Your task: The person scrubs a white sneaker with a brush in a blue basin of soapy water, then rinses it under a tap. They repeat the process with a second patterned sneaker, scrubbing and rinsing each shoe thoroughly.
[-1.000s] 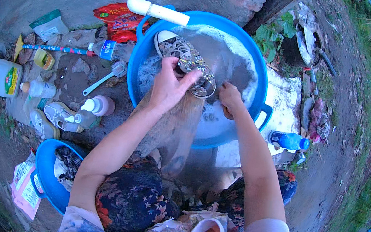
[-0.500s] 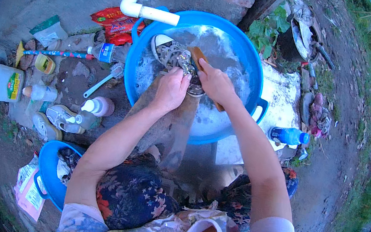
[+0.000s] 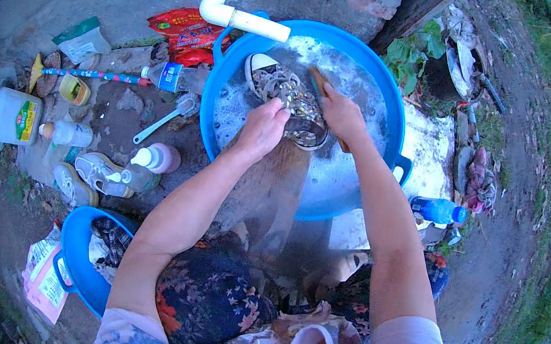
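A patterned canvas shoe with a white toe cap rests at the top end of a wet wooden board. The board slopes into a large blue basin of sudsy water. My left hand is closed on the shoe's upper near its opening. With my right hand I grip a wooden-backed scrubbing brush at the shoe's right side. The brush's bristles are hidden, and I cannot tell whether they touch the shoe.
A white pipe tap juts over the basin's far rim. Red packets, a long-handled brush, a pump bottle and light sneakers lie on the left. A smaller blue basin holds dark cloth. On the right lies a blue bottle.
The whole view has shifted, so everything sits further right. The brush has moved slightly away from the shoe's upper toward its right side. My left hand keeps its grip on the shoe.
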